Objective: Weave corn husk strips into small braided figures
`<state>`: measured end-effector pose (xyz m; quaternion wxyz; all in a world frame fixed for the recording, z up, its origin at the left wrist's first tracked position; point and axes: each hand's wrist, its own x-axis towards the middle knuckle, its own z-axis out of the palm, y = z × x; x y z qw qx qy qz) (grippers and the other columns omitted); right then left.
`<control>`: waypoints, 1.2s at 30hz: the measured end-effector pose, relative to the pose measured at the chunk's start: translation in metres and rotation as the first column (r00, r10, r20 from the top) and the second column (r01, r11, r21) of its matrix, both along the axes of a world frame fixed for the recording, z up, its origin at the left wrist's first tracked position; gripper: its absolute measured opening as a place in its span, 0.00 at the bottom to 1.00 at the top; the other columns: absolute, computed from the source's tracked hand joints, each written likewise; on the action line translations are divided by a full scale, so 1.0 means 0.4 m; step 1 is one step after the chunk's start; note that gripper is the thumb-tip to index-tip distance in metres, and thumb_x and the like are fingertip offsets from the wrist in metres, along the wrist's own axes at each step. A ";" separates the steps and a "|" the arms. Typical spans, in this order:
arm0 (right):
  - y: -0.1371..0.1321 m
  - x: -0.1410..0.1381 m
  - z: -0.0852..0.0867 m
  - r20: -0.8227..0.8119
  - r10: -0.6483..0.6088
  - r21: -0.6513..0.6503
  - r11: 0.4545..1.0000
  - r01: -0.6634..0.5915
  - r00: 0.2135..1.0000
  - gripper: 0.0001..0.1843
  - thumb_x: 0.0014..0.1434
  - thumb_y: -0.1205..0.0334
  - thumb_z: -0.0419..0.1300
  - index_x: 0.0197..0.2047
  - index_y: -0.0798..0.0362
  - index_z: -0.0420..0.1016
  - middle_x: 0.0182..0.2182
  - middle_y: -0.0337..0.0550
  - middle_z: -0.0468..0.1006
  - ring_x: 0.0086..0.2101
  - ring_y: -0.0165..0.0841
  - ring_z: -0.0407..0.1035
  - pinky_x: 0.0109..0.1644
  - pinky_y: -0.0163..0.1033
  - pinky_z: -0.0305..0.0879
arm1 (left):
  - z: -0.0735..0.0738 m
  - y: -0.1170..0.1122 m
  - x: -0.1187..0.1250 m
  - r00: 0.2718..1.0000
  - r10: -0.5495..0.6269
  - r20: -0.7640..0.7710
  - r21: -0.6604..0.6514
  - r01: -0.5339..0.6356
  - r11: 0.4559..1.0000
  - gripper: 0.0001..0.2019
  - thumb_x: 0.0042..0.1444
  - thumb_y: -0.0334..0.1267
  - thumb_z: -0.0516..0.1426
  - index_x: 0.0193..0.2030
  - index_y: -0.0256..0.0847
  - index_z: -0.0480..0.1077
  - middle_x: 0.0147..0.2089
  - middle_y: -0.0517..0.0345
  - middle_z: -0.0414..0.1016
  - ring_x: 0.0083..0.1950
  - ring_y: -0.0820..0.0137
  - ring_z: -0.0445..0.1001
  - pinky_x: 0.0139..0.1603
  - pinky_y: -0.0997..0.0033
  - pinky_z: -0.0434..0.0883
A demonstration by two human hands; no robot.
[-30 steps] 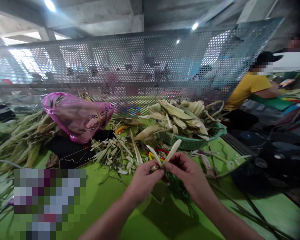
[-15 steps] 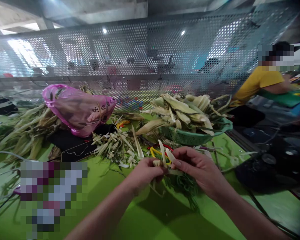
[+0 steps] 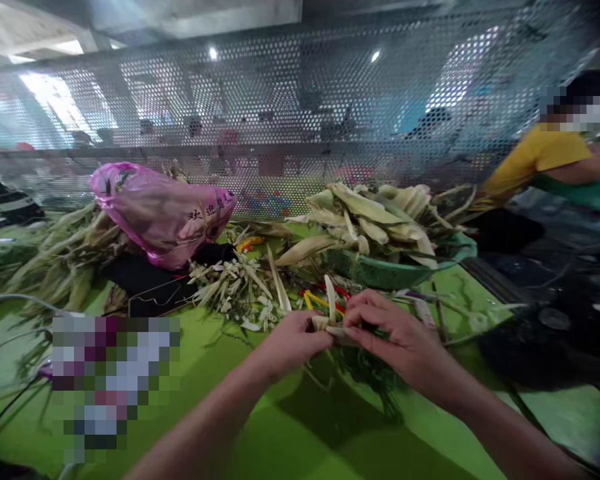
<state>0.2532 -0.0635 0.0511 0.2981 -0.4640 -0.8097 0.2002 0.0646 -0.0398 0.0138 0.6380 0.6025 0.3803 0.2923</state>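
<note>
My left hand (image 3: 300,340) is closed around a small bundle of pale corn husk strips (image 3: 321,323) held above the green table. One strip (image 3: 330,297) stands upright out of the bundle. My right hand (image 3: 385,330) pinches another pale husk strip (image 3: 344,335) at the bundle's right side, thumb and fingertips together. Dark green strands (image 3: 380,383) lie or hang just below my right hand; whether they join the bundle I cannot tell. Behind my hands lie red and yellow handles or cords (image 3: 317,300), partly hidden.
A green basket (image 3: 395,272) heaped with dried corn husks (image 3: 375,210) stands at the back. Cut husk pieces (image 3: 230,287) lie left of it, near a pink plastic bag (image 3: 165,213). A perforated metal screen (image 3: 280,100) rises behind. A person in a yellow shirt (image 3: 545,157) sits at right.
My right hand has bent its husk strip down from standing up to lying sideways against the bundle. My left hand keeps its hold. The whole view has shifted slightly.
</note>
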 end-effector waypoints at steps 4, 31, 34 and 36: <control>-0.002 -0.008 -0.002 0.018 0.002 0.025 1.000 -0.002 1.000 0.09 0.63 0.60 0.54 0.32 0.51 0.72 0.36 0.44 0.72 0.39 0.36 0.68 0.43 0.40 0.66 | -0.004 0.002 -0.002 0.997 -0.019 -0.072 0.076 0.025 0.997 0.04 0.48 0.35 0.54 0.27 0.39 0.62 0.23 0.66 0.55 0.25 0.77 0.52 0.25 0.74 0.51; -0.021 -0.030 -0.021 0.109 -0.045 0.211 0.977 0.021 0.993 0.07 0.64 0.63 0.53 0.36 0.51 0.72 0.33 0.42 0.73 0.33 0.32 0.70 0.36 0.35 0.65 | -0.013 -0.006 -0.003 0.962 0.017 -0.271 0.315 0.072 0.946 0.05 0.50 0.37 0.54 0.30 0.39 0.68 0.23 0.65 0.60 0.26 0.76 0.57 0.26 0.75 0.54; -0.028 -0.033 -0.024 0.116 -0.093 0.272 0.961 0.059 0.989 0.05 0.63 0.63 0.55 0.36 0.51 0.71 0.32 0.42 0.74 0.31 0.32 0.71 0.34 0.35 0.65 | -0.023 -0.006 -0.004 0.969 0.018 -0.248 0.313 0.062 0.948 0.07 0.51 0.38 0.54 0.33 0.38 0.70 0.24 0.65 0.59 0.25 0.76 0.55 0.25 0.75 0.54; -0.032 -0.035 -0.023 0.141 -0.074 0.309 0.951 0.027 0.987 0.06 0.63 0.65 0.54 0.37 0.51 0.72 0.33 0.42 0.76 0.32 0.32 0.72 0.35 0.35 0.66 | -0.026 -0.004 -0.006 0.973 0.020 -0.228 0.333 0.059 0.941 0.08 0.52 0.37 0.54 0.34 0.37 0.72 0.24 0.64 0.61 0.26 0.76 0.55 0.26 0.76 0.54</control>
